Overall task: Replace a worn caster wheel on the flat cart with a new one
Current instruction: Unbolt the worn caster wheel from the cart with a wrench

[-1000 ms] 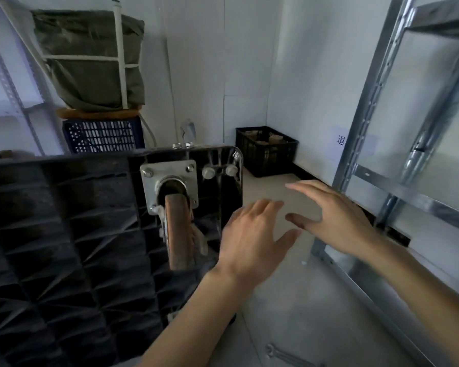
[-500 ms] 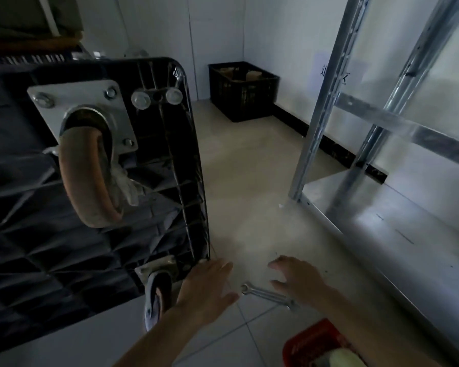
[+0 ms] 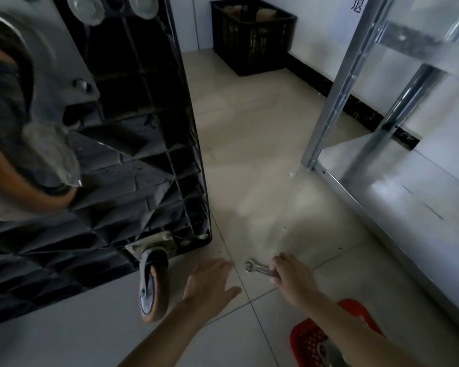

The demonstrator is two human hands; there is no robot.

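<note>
Flat cart (image 3: 133, 144) tipped up on its edge, ribbed black underside facing the camera, filling the left half of the view. Worn caster (image 3: 13, 144) bolted near its upper corner — huge, blurred, tan tread, grey plate above. Second caster (image 3: 153, 284) at the cart's lower corner, tan tread resting on the tiled floor (image 3: 249, 160). Just right of it, left hand (image 3: 210, 283) flat and relaxed, fingers straight, holding nothing, hovering or resting on the tile — cannot tell which. Beside that, right hand (image 3: 293, 278) curled round the handle of a wrench (image 3: 260, 268), open jaw end poking out toward the left hand. Red basket (image 3: 313, 343) at the bottom edge under the right forearm, something pale inside, too blurred to name. Metal rack (image 3: 376, 165) along the right. Black crate (image 3: 252, 35) against the far wall. One dark character on the wall top right, cut off, unreadable.
</note>
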